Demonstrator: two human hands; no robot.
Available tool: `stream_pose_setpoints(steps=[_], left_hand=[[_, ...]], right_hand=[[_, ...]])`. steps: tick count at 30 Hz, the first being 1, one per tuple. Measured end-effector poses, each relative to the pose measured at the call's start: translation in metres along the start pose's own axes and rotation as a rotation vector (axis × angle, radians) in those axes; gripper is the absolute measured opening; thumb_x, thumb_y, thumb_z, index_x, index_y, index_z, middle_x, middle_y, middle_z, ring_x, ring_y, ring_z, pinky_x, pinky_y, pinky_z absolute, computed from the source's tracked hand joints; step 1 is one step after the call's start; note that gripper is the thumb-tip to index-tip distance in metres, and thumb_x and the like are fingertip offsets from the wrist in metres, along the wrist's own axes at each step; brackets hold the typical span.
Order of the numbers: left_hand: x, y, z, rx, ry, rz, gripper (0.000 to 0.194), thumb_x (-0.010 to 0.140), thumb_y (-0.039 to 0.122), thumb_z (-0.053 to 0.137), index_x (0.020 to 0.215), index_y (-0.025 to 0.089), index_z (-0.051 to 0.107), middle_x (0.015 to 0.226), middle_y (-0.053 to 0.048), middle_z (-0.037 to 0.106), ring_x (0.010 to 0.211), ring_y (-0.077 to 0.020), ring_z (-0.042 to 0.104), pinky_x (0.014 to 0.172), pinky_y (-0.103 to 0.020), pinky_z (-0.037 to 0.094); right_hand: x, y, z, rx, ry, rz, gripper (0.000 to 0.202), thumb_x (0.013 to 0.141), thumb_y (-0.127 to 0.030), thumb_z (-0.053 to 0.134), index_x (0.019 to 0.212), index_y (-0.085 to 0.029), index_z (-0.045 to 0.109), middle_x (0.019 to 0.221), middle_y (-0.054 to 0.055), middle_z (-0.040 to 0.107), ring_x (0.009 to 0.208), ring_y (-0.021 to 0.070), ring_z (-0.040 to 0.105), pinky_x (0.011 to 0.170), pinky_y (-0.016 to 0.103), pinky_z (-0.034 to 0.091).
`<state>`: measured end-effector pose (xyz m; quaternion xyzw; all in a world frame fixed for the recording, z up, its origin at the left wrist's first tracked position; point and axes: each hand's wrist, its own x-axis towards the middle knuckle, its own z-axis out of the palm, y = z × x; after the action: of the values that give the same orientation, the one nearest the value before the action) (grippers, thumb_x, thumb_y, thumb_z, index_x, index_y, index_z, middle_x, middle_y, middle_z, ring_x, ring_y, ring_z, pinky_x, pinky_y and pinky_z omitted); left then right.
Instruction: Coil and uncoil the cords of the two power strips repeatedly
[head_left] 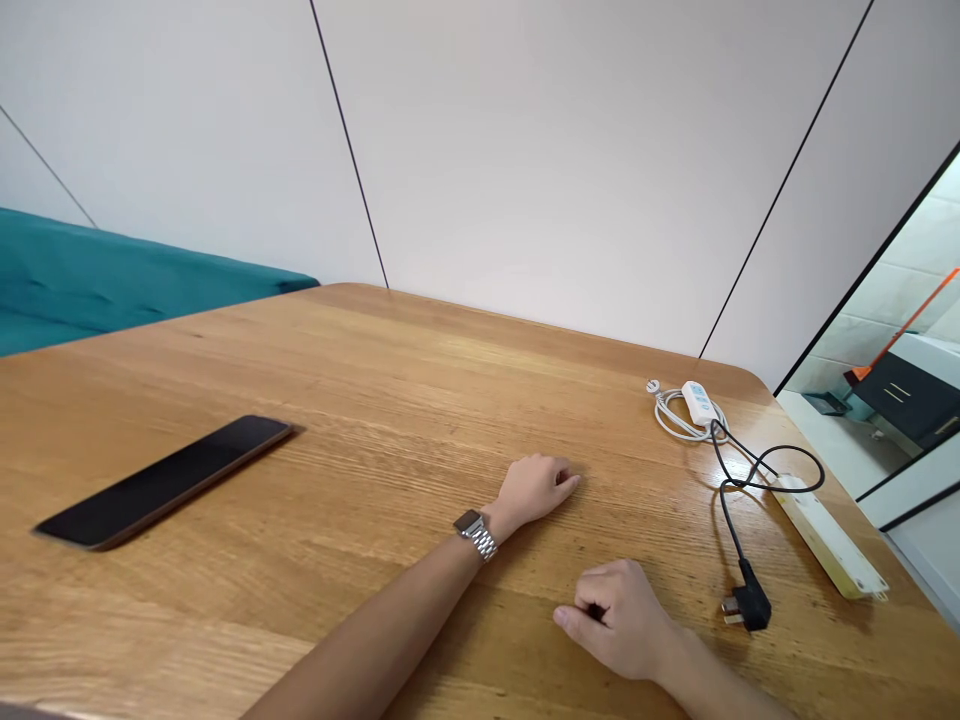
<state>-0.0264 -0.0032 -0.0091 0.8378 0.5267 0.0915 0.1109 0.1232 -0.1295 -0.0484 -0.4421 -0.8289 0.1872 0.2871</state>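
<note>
My left hand (536, 487) rests on the wooden table (420, 400), its fingers curled under in a loose fist. Around that wrist sits a watch (477, 533) with a metal band. Closer to me, my right hand (621, 620) also lies on the tabletop, fingers folded and thumb pointing left, with nothing seen in it. Right of this hand is a black three-pin plug (747, 603) on a black cable. The cable leads to a long white power strip (829, 535) near the table's right side.
A small white power strip (699, 403) lies with its coiled white cord (667, 425) toward the back right. On the left is a flat black-screened tablet-like device (169, 480). Behind stand a teal sofa (150, 280) and a pale panelled wall (540, 150); a doorway is at right.
</note>
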Motion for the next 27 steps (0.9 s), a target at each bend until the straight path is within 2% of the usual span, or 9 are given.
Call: stream_pose_setpoints(steps=[27], left_hand=[[0.0013, -0.0028, 0.0033, 0.018, 0.023, 0.019, 0.033, 0.088, 0.044, 0.045, 0.073, 0.021, 0.064, 0.078, -0.007, 0.07, 0.075, -0.0228, 0.065, 0.058, -0.028, 0.034]], right_hand=[[-0.0007, 0.0003, 0.0008, 0.082, 0.011, 0.015, 0.037, 0.081, -0.03, 0.054, 0.052, -0.019, 0.035, 0.048, -0.005, 0.044, 0.048, 0.0087, 0.038, 0.05, 0.024, 0.024]])
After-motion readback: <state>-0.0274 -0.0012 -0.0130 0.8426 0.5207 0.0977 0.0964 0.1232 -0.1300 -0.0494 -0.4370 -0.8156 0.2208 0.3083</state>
